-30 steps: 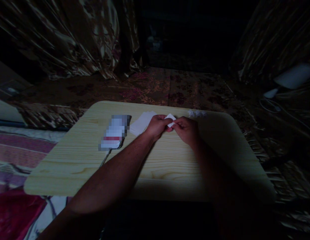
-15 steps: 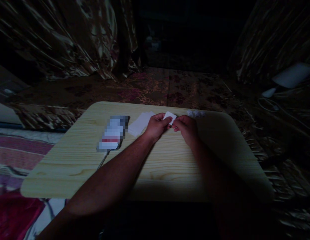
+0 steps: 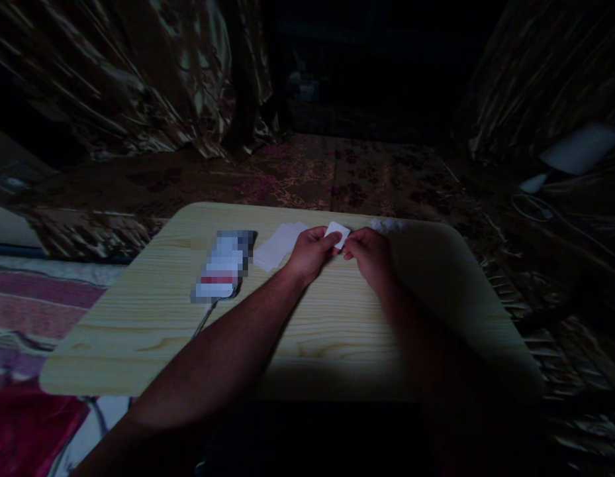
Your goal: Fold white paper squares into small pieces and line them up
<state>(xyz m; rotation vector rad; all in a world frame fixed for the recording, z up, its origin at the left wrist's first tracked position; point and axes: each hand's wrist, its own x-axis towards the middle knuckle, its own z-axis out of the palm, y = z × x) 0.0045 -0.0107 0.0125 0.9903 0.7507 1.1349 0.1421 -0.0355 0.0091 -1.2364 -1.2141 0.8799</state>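
Above the far part of the wooden table (image 3: 337, 318), a small folded piece of white paper (image 3: 341, 229) sits between my two hands. My left hand (image 3: 311, 253) is closed on it, thumb pressed on top. The fingers of my right hand (image 3: 369, 252) pinch its right edge. White paper sheets (image 3: 275, 248) lie overlapping just left of my left hand. Beyond my right hand, several small white folded paper pieces (image 3: 388, 225) stand in a row near the far edge.
A phone (image 3: 222, 265) with a blurred-out screen lies on the left of the table, its cable (image 3: 204, 319) running toward me. A white lamp (image 3: 580, 149) stands at the right. Curtains (image 3: 188, 79) hang behind, and striped bedding (image 3: 39, 298) is at the left.
Almost nothing differs. The fingers of my right hand have shifted very slightly at the paper's edge, while my left hand keeps its grip in place.
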